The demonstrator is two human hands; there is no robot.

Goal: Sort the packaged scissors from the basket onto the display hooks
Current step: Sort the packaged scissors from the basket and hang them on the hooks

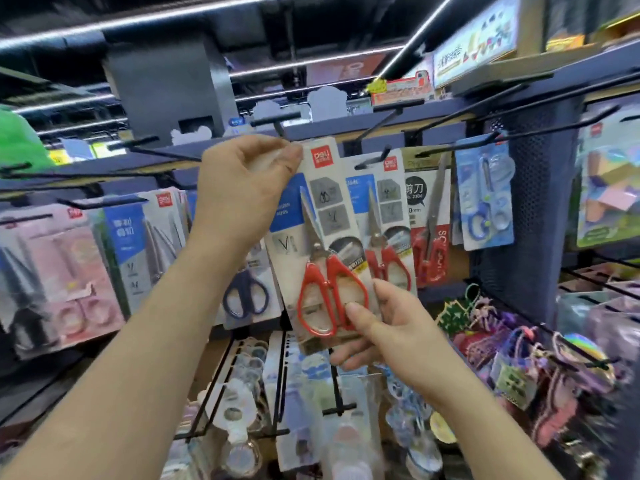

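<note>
I hold a carded pack of red-handled scissors (325,244) up in front of the display rack. My left hand (246,188) pinches the card's top edge, just under a black hook (277,124). My right hand (384,327) grips the card's bottom right corner, thumb on the front over the handles. Right behind it a matching red-handled pack (388,233) hangs on another hook (372,159). The basket is out of view.
More scissor packs hang around: pink ones (65,271) and blue-card ones (138,251) at left, black-handled (246,296) in the middle, a red pack (429,230) and a blue pack (485,199) at right. Tape rolls (242,393) and keychains (540,358) hang below. Empty black hooks (519,98) jut out above.
</note>
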